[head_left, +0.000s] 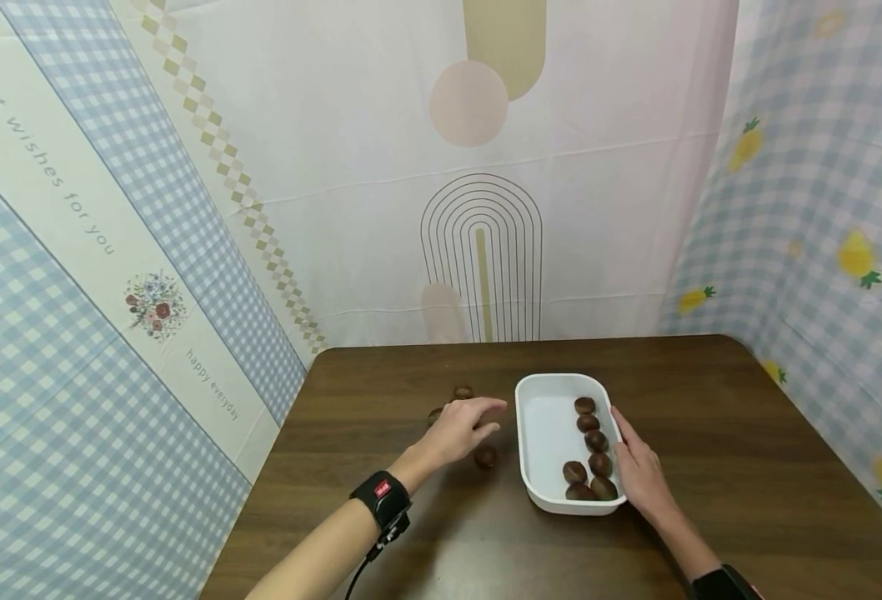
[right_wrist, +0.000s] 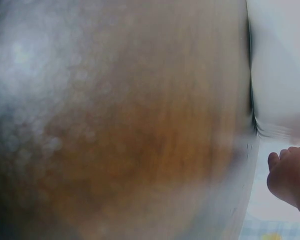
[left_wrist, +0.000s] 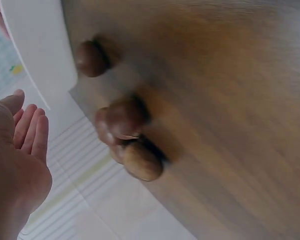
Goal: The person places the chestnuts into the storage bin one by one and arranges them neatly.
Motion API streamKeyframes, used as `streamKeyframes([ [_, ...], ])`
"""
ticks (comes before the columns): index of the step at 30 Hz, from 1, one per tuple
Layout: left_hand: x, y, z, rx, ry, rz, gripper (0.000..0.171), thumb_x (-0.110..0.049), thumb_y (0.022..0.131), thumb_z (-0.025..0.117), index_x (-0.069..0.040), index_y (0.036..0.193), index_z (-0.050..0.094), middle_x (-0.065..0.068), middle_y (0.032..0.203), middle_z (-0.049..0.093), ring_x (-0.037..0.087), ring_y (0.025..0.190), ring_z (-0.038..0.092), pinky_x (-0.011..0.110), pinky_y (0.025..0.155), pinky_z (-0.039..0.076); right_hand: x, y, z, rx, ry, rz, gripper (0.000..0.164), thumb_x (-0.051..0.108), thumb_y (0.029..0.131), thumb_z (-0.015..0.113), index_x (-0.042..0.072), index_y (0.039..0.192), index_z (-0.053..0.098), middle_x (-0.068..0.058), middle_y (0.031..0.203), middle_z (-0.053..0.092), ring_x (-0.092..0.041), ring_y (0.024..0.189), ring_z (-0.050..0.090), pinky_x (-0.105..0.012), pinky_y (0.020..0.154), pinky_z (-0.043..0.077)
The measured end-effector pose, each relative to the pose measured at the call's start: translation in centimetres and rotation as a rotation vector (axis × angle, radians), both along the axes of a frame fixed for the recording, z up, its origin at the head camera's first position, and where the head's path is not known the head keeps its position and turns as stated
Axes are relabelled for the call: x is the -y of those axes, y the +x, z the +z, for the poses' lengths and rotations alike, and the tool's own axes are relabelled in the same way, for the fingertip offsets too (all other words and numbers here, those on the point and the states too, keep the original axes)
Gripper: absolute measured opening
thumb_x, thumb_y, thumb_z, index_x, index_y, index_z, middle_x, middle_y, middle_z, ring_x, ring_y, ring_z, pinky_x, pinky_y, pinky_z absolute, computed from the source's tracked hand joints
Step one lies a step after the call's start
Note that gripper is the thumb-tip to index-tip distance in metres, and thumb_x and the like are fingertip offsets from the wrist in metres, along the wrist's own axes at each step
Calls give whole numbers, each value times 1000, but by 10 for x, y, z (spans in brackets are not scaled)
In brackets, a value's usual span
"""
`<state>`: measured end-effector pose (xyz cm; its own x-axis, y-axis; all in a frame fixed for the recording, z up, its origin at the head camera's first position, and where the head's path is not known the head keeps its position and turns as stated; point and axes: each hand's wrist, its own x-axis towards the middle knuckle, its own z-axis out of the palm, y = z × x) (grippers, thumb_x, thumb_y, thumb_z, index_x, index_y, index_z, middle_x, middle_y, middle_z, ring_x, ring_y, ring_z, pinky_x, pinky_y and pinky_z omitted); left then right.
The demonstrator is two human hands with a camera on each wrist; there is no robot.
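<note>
In the head view, a white rectangular dish (head_left: 548, 442) stands on the table with several brown chestnuts (head_left: 595, 440) inside, gathered along its right side and near corner. My right hand (head_left: 642, 475) holds the dish's right wall, thumb at the rim and fingers along the outside. To the left of the dish, my left hand (head_left: 458, 432) is over a few loose chestnuts (head_left: 485, 456), partly covering them. The left wrist view shows the left hand (left_wrist: 25, 145) with extended fingers and no chestnut visible in it; loose chestnuts (left_wrist: 142, 161) lie on the wood beside it.
The dark wooden table (head_left: 381, 383) ends at a white patterned cloth (head_left: 351, 208) behind. Blue checked cloth (head_left: 824, 208) hangs on the right and left. A black band with a cable (head_left: 383, 504) is on the left wrist. The right wrist view is mostly blurred tabletop.
</note>
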<state>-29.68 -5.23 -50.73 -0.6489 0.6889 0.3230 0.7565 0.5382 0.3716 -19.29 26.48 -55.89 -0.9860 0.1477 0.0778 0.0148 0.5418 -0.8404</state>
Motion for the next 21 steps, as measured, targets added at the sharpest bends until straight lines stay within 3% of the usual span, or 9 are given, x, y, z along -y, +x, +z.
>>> streamKeyframes([
  [5,12,3,-11,18,-5,17,38,-11,99,77,-5,136,69,7,131,74,24,109,75,35,92,59,0,1,0,7,1,0,56,16,114,28,9,169,24,-28,168,26,-52,151,31,-68,116,31],
  [12,21,12,-22,50,-42,25,39,-14,98,79,-4,135,70,6,131,74,19,109,75,32,91,59,0,0,1,14,-1,-6,56,16,114,29,10,169,25,-29,167,27,-52,151,30,-67,117,30],
  [21,24,18,-36,22,-127,43,39,-22,97,81,-8,134,73,1,127,76,13,111,72,36,92,58,0,0,0,-6,-3,-5,56,14,113,30,9,169,26,-29,167,27,-53,151,31,-68,115,31],
])
